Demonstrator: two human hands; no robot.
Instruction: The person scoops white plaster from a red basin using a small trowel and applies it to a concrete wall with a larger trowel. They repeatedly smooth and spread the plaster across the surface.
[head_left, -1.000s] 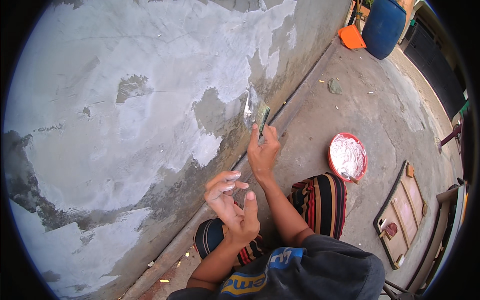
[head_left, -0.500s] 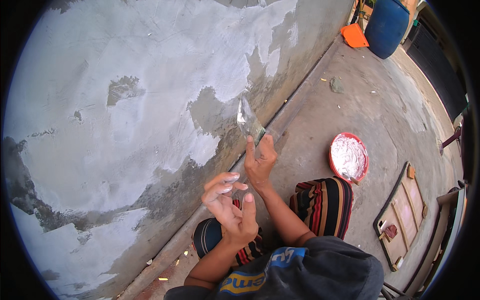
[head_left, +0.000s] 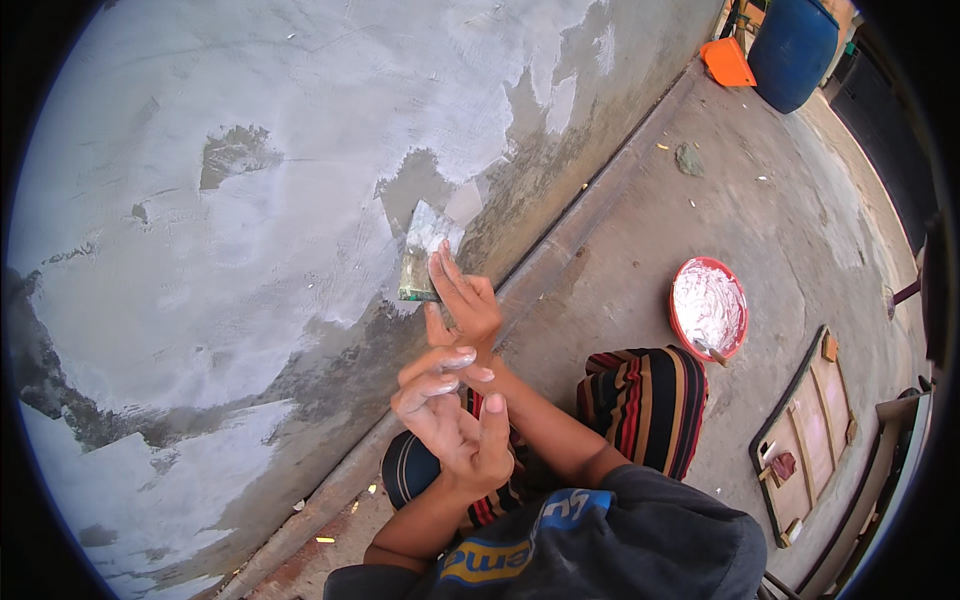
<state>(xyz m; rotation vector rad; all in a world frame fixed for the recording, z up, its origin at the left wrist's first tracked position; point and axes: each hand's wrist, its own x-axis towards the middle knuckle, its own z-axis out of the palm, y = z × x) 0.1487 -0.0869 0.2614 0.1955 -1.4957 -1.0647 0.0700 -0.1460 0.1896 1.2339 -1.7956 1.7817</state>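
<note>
My right hand (head_left: 468,312) is closed on a putty knife (head_left: 426,232), whose broad, flat blade is smeared with white. The blade lies against the wall (head_left: 300,220), over a bare grey patch at the edge of the whitish coating. Two of my fingers stretch along the blade; the thumb is at its lower end. Just below, my left hand (head_left: 455,420) hangs in the air with nothing in it. Its fingers are half bent and apart, with white paste on their tips. On the floor to the right sits a red bowl (head_left: 674,322) of white paste, a small tool leaning at its near rim.
A low ledge (head_left: 560,245) runs along the wall's foot. A framed wooden panel (head_left: 826,425) lies on the floor at the right. Far off stand a blue barrel (head_left: 793,55) and an orange dustpan (head_left: 727,62). My striped-trousered knees flank my arms.
My right hand has moved left with the putty knife. The blade has turned and now lies flatter on the wall, with fresh paste beside it. My left hand has hardly moved.
</note>
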